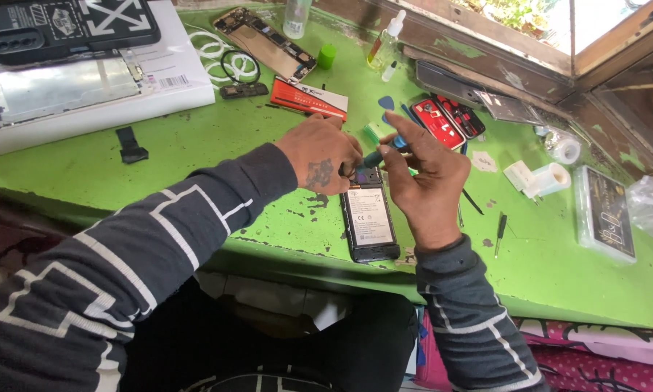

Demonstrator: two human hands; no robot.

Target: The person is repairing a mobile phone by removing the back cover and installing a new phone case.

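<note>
Head view looks down on my two hands meeting over an opened black smartphone with its back cover off and a pale battery label showing (370, 218), which lies flat near the front edge of the worn green painted tabletop (232, 145). My left hand (323, 156) is curled, fingertips pressed on the phone's top end to steady it. My right hand (428, 181) pinches a slim blue-handled screwdriver (384, 151) between thumb and fingers, its tip angled down toward the phone's upper part; the exact contact point is hidden behind my fingers. To do this well, I judge that I should keep the driver square to the screw, press lightly, turn slowly, and hold the phone firm so it cannot slide on the paint. Well apart to the right lie a thin black loose tool (500, 231) and a white tape roll (551, 178); a red flat tool case (446, 120) sits just beyond my hands.
</note>
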